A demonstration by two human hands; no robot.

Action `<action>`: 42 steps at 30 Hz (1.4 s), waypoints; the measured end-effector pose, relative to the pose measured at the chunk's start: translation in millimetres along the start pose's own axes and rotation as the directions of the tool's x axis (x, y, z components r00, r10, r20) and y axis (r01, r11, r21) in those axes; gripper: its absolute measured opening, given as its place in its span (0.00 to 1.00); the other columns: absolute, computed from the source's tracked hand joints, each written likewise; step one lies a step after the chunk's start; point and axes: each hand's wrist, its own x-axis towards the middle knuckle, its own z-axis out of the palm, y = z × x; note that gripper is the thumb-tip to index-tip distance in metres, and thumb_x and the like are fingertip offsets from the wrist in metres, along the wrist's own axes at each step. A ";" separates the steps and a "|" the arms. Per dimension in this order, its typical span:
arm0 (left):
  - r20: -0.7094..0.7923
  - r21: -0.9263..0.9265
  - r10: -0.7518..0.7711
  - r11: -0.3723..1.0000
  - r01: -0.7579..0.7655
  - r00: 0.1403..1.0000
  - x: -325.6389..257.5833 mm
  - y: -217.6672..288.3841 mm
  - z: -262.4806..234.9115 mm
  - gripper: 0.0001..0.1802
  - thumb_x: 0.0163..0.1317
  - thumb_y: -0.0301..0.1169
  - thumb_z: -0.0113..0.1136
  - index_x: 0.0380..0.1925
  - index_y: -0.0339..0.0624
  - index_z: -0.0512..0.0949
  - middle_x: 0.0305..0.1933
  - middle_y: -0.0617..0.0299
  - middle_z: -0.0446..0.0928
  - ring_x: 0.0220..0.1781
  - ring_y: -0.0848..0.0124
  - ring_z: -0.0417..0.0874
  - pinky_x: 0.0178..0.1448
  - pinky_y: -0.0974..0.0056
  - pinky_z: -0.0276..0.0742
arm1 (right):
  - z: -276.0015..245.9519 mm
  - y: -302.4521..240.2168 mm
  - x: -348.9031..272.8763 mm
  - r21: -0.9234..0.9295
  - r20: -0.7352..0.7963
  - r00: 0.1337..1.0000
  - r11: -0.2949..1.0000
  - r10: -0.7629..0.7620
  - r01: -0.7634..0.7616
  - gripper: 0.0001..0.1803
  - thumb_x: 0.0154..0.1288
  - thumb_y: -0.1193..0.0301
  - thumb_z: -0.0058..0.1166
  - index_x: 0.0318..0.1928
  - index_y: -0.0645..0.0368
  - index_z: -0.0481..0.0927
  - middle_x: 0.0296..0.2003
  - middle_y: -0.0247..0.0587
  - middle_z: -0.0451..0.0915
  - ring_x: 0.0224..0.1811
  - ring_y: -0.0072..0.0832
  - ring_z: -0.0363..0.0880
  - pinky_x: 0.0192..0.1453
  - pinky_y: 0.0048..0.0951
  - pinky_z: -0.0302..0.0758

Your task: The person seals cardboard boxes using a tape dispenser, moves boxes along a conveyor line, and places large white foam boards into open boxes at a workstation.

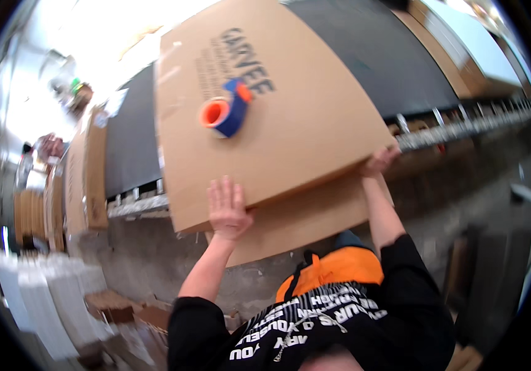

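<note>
In front of me a large brown cardboard box (290, 117) with dark print lies across the belt, its near end jutting toward me. A flap (302, 219) hangs out below the near edge of its top. My left hand (228, 210) rests on the top by the near left edge, fingers stretched out. At the near right corner my right hand (381, 162) is bent over the edge, gripping the box there; its fingertips are partly blurred. On top of the box lies a blue and orange tape dispenser (234, 114), touched by neither hand.
The dark conveyor belt (377, 49) runs left and right under the box, with a metal roller rail (470, 127) along its near side. Another box (476, 55) sits at the far right. More cartons (86, 173) stand at left, above stacked white sheets (49, 297).
</note>
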 end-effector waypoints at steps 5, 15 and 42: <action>-0.034 0.000 -0.045 0.999 0.045 0.998 9.9 3.9 -4.7 0.49 0.37 0.53 0.79 0.57 0.38 0.71 0.64 0.42 0.72 0.66 0.39 0.71 0.69 0.44 0.67 | -28.3 -16.2 0.6 0.110 0.220 0.961 0.975 0.166 -0.193 0.23 0.73 0.59 0.42 0.55 0.68 0.70 0.44 0.44 0.75 0.48 0.34 0.74 0.56 0.31 0.70; -0.031 0.034 -0.021 0.999 0.022 0.999 5.4 -2.4 -10.6 0.46 0.47 0.60 0.71 0.56 0.38 0.69 0.64 0.40 0.72 0.66 0.39 0.70 0.69 0.43 0.69 | -116.4 42.2 -105.6 0.543 0.617 0.103 -0.326 0.780 -0.774 0.28 0.73 0.49 0.39 0.52 0.62 0.76 0.53 0.43 0.78 0.57 0.33 0.75 0.63 0.36 0.68; -0.218 -0.432 0.219 0.852 -0.295 0.951 117.6 76.8 64.9 0.35 0.63 0.43 0.52 0.69 0.42 0.62 0.71 0.34 0.59 0.69 0.25 0.57 0.71 0.27 0.50 | 191.3 -281.0 -10.6 0.116 0.891 0.276 0.407 0.361 -0.906 0.25 0.54 0.83 0.45 0.56 0.64 0.72 0.47 0.49 0.78 0.46 0.39 0.82 0.47 0.42 0.83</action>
